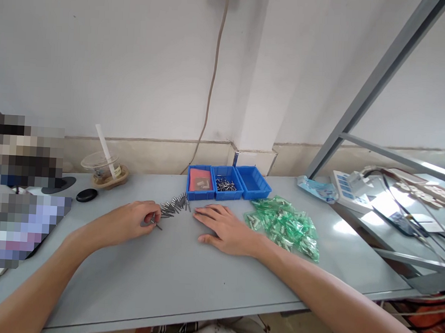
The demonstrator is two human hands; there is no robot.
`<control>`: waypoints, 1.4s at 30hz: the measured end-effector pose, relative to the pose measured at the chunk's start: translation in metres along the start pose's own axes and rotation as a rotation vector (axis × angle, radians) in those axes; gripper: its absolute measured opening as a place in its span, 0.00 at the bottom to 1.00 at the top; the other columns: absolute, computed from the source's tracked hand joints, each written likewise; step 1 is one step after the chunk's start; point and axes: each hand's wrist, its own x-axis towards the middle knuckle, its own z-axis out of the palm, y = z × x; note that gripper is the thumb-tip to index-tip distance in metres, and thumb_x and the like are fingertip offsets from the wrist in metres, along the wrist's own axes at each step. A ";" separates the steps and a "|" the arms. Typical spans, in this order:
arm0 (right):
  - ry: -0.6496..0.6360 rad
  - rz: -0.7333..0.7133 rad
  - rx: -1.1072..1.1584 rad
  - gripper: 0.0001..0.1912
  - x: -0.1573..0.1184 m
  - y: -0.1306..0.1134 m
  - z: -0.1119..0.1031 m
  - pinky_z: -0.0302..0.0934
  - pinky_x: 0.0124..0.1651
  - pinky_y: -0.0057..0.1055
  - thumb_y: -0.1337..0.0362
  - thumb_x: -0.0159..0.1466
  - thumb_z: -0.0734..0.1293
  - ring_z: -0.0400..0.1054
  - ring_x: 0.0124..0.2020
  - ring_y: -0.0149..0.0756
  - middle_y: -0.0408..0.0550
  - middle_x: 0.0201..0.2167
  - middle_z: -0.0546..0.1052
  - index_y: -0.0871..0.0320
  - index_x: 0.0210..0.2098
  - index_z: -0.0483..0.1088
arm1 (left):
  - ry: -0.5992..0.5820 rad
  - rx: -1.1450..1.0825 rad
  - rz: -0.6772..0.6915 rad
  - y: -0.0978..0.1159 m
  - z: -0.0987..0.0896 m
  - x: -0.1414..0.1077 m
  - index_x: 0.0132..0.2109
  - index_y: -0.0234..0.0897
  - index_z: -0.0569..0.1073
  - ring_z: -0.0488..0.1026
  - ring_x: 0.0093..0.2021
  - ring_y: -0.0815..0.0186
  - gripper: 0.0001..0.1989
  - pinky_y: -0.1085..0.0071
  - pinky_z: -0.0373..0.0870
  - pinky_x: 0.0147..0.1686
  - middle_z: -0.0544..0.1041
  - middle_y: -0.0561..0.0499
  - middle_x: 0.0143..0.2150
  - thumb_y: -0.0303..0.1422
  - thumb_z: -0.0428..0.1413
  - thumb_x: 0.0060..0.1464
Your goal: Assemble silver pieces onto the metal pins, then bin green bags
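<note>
a thin metal pin (159,227) pokes out below the fingertips of the left hand, just above or on the table, near the loose end of a row of similar pins (175,205). it looks like metal, so i would expect it to be stiff, light for its size and hard to break, but smooth enough to roll or slip if pinched off-centre. the shaft seems the best place to take it, with thumb and fingertip across it; much of it is hidden by the hand, so its full shape can't be told.

the left hand (136,219) is curled, thumb and forefinger brought together on the pin in what looks like a light pinch. the right hand (226,230) lies palm down on the table (155,278), fingers stretched out and thumb apart, with nothing in its grip; it is nearest the pin row and the trays.

the row fans out between the hands, its far end just in front of the left blue tray (200,197), which holds a pink packet (199,174). beside it, the middle blue tray (229,195) holds a heap of small metal pieces (226,184). next comes the right blue tray (257,194), and nearer the right forearm lie green plastic bags (288,226).
</note>
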 end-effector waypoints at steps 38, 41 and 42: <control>0.095 -0.117 -0.056 0.18 0.005 0.000 0.014 0.62 0.67 0.42 0.56 0.78 0.60 0.68 0.63 0.44 0.56 0.62 0.74 0.58 0.61 0.70 | 0.263 0.200 0.176 -0.010 0.037 0.030 0.75 0.54 0.58 0.61 0.72 0.50 0.31 0.53 0.62 0.68 0.61 0.50 0.75 0.55 0.47 0.71; 0.122 -0.097 -0.075 0.15 0.005 0.001 0.014 0.65 0.65 0.42 0.59 0.78 0.60 0.70 0.59 0.44 0.55 0.57 0.76 0.57 0.57 0.72 | 0.244 0.193 0.202 -0.006 0.041 0.031 0.78 0.55 0.51 0.55 0.76 0.51 0.34 0.52 0.58 0.72 0.54 0.53 0.79 0.54 0.46 0.72; 0.132 -0.084 -0.081 0.14 0.006 0.001 0.014 0.65 0.64 0.42 0.59 0.78 0.60 0.71 0.58 0.44 0.55 0.56 0.77 0.57 0.56 0.72 | 0.230 0.193 0.207 -0.005 0.042 0.031 0.78 0.55 0.49 0.54 0.77 0.51 0.34 0.51 0.57 0.73 0.51 0.53 0.79 0.54 0.46 0.72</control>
